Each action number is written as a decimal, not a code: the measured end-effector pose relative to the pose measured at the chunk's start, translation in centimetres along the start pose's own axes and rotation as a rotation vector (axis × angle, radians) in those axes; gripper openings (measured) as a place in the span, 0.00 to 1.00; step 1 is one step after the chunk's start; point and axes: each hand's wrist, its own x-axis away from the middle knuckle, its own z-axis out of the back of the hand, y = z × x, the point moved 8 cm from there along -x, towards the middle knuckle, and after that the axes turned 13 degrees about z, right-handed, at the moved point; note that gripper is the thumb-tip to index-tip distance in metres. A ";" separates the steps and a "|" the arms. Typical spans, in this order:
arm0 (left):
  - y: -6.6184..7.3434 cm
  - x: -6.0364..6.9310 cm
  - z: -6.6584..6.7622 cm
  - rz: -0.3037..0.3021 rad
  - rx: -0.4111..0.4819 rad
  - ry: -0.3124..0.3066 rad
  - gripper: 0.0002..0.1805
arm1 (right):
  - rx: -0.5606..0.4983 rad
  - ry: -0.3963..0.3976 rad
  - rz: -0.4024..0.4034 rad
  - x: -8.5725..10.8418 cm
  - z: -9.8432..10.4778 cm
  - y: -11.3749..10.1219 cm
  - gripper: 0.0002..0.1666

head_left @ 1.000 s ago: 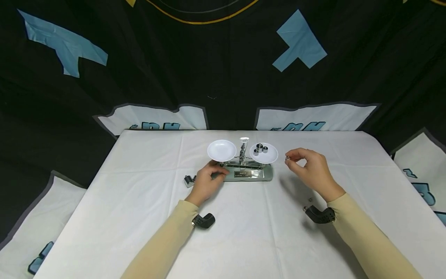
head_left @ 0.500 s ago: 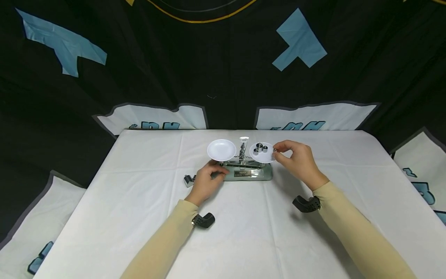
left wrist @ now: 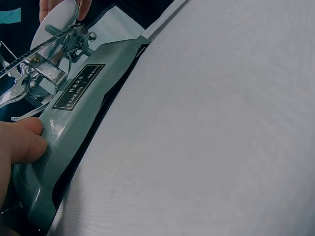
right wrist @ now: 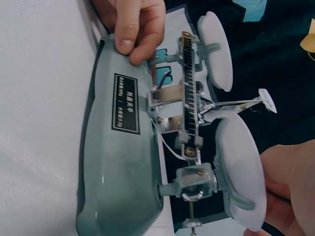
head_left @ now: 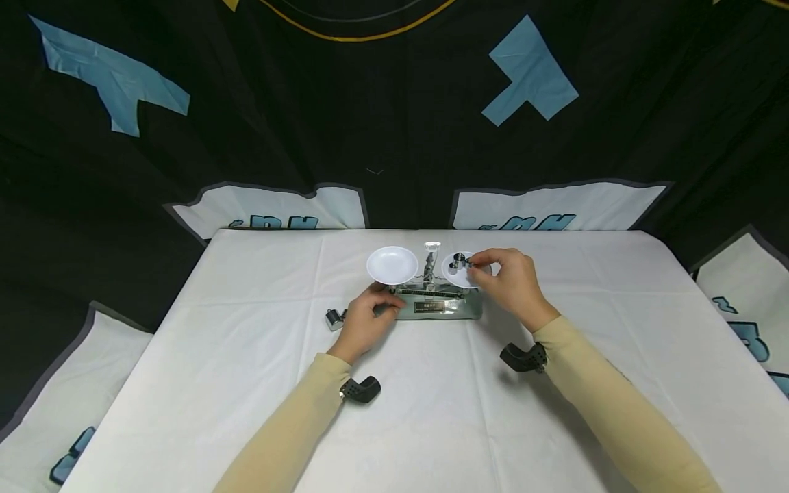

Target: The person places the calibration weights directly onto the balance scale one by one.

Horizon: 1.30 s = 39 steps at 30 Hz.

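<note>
A green-based balance scale with two white pans stands on the white table. My left hand holds the left end of its base, thumb and a finger on the green metal in the left wrist view. Several small metal weights sit on the right pan. Over that pan my right hand pinches a small weight between thumb and forefinger, mostly hidden by the fingertips. In the right wrist view this hand is partly behind the pan. The left pan bears nothing.
Dark metal weights lie on the table just left of my left hand. The white-covered table reaches back to a black curtain. The scale's pointer post rises between the pans.
My right hand has moved left from beside the scale to over the right pan, carrying the small weight to the other weights. My left hand has stayed on the base.
</note>
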 end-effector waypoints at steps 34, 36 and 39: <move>0.2 -0.1 -0.1 -0.038 -0.024 0.023 0.08 | -0.039 0.007 -0.094 -0.1 -1.0 0.2 0.11; 0.2 0.0 0.0 -0.035 -0.029 0.025 0.08 | -0.036 0.010 -0.081 -0.1 -0.9 0.1 0.11; 0.2 0.0 0.1 -0.034 -0.030 0.025 0.08 | -0.022 0.025 -0.045 0.0 -0.5 -0.2 0.11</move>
